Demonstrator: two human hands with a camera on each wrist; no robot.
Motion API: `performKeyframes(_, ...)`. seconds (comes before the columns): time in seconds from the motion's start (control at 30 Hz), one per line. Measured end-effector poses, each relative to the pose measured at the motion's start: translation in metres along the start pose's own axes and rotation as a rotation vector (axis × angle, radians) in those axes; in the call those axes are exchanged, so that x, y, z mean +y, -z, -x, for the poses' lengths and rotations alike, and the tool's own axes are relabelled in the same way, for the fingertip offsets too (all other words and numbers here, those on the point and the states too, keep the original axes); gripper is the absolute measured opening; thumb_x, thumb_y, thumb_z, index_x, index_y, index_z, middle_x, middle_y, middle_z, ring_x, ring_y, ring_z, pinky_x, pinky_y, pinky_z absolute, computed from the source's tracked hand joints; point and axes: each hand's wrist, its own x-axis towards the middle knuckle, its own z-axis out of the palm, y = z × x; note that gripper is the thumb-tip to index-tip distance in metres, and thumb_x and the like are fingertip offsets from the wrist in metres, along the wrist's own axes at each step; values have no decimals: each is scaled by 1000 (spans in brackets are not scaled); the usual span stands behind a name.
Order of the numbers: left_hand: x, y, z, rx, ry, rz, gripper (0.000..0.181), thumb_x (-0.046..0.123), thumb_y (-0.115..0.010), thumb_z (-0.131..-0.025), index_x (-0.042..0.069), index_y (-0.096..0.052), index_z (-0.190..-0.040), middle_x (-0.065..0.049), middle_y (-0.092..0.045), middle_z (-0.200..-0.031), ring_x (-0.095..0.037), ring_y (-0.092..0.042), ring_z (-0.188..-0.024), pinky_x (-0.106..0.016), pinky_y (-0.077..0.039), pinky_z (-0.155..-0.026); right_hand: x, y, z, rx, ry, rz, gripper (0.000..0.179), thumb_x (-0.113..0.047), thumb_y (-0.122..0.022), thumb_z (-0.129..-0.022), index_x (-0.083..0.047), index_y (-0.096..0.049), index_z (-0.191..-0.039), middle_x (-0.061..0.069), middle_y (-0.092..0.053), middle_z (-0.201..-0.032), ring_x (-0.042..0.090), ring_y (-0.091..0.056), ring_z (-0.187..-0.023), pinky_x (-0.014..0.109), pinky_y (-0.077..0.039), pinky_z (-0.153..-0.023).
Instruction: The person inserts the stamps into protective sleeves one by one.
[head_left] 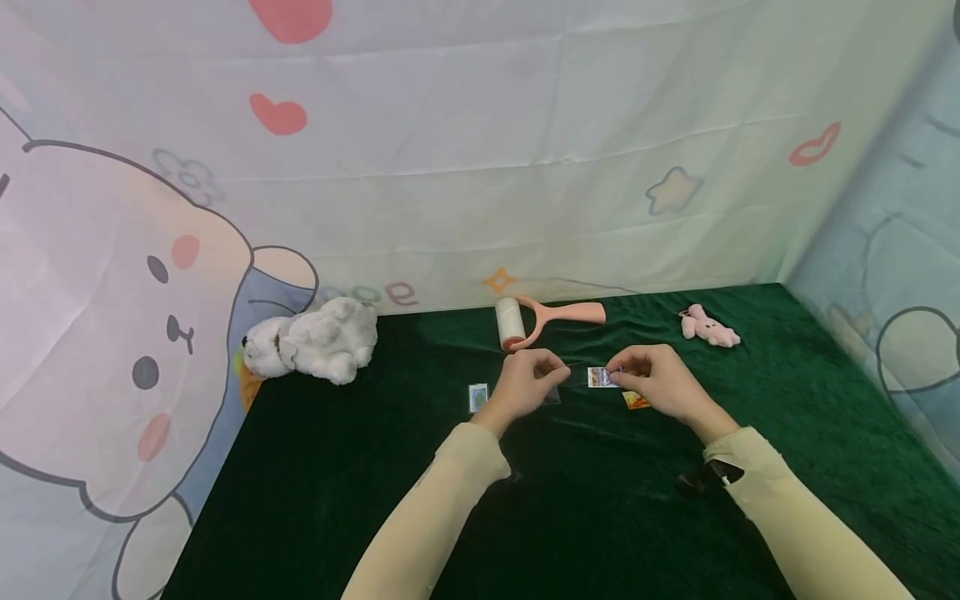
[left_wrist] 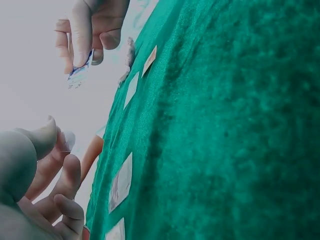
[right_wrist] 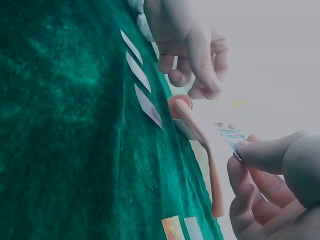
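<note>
- Small printed card point(head_left: 600, 377): pinched by the right hand point(head_left: 660, 379), above the green cloth point(head_left: 600, 500).
- Left hand point(head_left: 525, 383), at 9 o'clock from that card in the head view: thumb and finger pinch a clear film point(left_wrist: 69, 142).
- Orange-yellow card point(head_left: 636, 401): on the cloth, 4 o'clock.
- Peach-handled lint roller point(head_left: 558, 313): 10 o'clock.
- Pink plush toy point(head_left: 708, 327): 2 o'clock.
- White plush animal point(head_left: 322, 337): 9 o'clock, well apart.

Curtained booth point(head_left: 892, 225), cartoon-printed fabric walls point(head_left: 465, 125)
</note>
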Motion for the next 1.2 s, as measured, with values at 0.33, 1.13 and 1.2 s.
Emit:
performKeyframes(0.33,-9,4,8,31,43,23,9,23,-76,-99,14,-79,-99,3,-77,-92,-9,-66,-79,-28,-55,-71,-6,-4,-3,10,9,-65,12,-9,-71,-101,-4,-76,-111,15,-73,-109,27,-65,-84,27,-56,-71)
performKeyframes(1.13,-16,9,11,24,53,24,13,23,-72,-102,14,-80,-98,5,-76,-86,-10,-68,-71,-27,-54,-67,-11,-9,-4,17,35,-81,15,-8,-70,-101,-4,-75,-115,14,-74,-104,37,-66,-84,26,-56,-71)
performKeyframes(1.2,-16,8,12,30,61,36,11,23,-74,-101,14,-80,-97,6,-76,-86,-10,-68,-71,-27,-54,-67,-11,-9,-4,17,38,-83,15,-8,-71,-101,-4,-75,-114,14,-74,-105,35,-66,-83,26,-56,-71)
